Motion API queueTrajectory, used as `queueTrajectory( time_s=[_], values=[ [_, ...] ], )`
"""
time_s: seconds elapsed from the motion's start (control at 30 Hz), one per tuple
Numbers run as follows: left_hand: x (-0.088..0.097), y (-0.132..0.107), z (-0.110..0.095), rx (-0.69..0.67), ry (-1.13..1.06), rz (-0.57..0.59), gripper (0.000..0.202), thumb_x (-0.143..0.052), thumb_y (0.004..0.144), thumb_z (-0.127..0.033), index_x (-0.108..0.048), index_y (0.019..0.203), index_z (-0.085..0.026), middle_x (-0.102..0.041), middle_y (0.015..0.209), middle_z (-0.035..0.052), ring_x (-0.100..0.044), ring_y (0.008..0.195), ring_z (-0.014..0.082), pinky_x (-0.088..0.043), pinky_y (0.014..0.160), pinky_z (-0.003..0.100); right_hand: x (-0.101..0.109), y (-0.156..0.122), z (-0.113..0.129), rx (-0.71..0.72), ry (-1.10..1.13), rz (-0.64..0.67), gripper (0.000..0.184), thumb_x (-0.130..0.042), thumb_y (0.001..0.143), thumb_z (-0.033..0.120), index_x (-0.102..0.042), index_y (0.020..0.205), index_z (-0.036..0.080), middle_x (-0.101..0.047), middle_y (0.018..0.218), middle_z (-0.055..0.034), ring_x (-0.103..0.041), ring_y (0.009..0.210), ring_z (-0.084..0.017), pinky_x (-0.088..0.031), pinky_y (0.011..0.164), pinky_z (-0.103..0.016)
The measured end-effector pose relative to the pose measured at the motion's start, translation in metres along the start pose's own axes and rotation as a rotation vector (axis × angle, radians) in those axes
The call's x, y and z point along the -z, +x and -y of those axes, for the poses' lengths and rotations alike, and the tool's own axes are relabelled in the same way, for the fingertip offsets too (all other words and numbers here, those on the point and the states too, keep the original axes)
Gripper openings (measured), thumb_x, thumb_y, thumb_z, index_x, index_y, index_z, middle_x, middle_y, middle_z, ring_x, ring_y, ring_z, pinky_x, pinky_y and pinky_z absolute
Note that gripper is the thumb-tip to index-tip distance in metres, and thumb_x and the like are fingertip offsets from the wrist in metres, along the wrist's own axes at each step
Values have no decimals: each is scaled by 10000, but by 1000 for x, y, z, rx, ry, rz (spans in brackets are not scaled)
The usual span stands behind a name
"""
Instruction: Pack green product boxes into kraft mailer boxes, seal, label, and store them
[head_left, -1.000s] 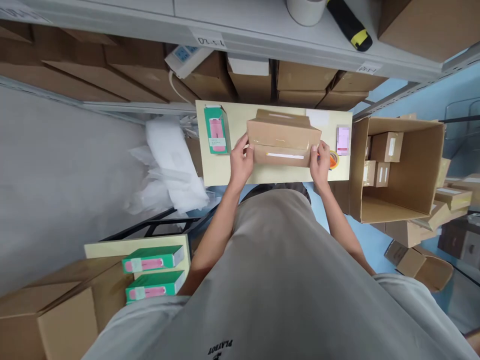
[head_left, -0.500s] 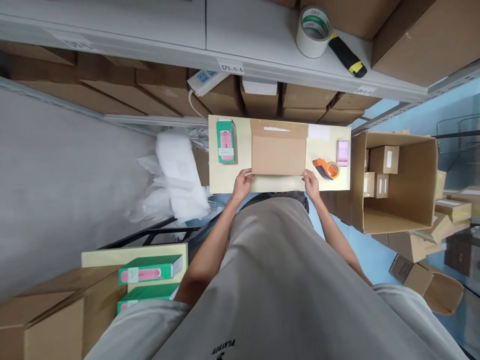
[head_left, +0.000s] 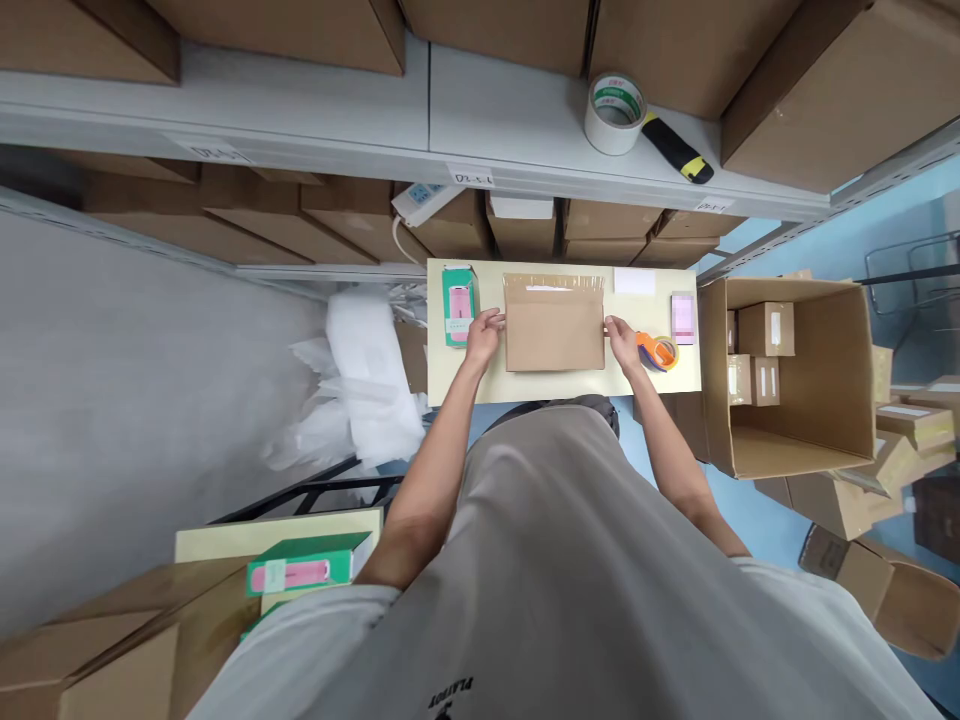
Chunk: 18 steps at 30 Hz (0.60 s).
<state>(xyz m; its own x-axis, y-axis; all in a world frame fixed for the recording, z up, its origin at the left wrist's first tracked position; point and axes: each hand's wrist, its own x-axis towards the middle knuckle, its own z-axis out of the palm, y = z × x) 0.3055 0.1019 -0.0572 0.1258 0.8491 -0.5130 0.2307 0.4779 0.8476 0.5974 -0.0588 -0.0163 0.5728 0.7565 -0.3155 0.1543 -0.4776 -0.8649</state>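
A cardboard box (head_left: 555,338) is lying flat on the pale tabletop (head_left: 555,388), sitting squarely between the two hands. The left hand (head_left: 484,338) is meeting its nine o'clock end with loosely bent fingers; the right hand (head_left: 622,341) is meeting the three o'clock end, fingers bunched more closely. How firmly either is gripping, I cannot tell. The box is showing a smooth, matte brown rectangular face, with glossy clear tape and a thin white strip running along its twelve o'clock edge.

Toward ten o'clock, a slim green carton (head_left: 459,308) with a pink picture is lying. Just past three, a curved orange tape dispenser (head_left: 657,351) is resting near a flat rectangular phone (head_left: 682,318). Farther toward nine, soft white wrapping (head_left: 369,370) is hanging in crumpled folds; beyond three, a large brown carton (head_left: 825,370) is gaping open, holding small boxes (head_left: 765,329).
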Motion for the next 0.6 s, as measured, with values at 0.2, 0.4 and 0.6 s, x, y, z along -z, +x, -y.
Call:
queueTrajectory(
  time_s=[0.2,0.4,0.6],
  values=[
    [15,-21,-9,-155,-5,-7,417,-641,1016,-323,-777,1391,-201,-815,1440,178,-813,1155,268,-657,1118,468,8,-27,30,32,54,-38,869,-442,1066,931,-766,1400,197,-835,1405,-187,-823,1208,-322,-606,1193,-503],
    [43,-52,4,-259,-24,91,557,-684,1027,-559,-766,1479,-244,-798,1480,158,-814,1237,287,-679,1125,476,12,-64,30,99,8,-82,994,-272,1102,938,-747,1502,161,-795,1467,-221,-817,1275,-330,-619,1178,-509],
    [50,-68,28,-91,-39,107,570,-747,994,-621,-799,1394,-219,-842,1291,156,-829,1206,308,-686,1118,528,8,-86,4,-68,-54,-75,1104,-299,1006,1044,-801,1339,119,-840,1349,-263,-804,1295,-373,-612,1188,-544]
  ],
)
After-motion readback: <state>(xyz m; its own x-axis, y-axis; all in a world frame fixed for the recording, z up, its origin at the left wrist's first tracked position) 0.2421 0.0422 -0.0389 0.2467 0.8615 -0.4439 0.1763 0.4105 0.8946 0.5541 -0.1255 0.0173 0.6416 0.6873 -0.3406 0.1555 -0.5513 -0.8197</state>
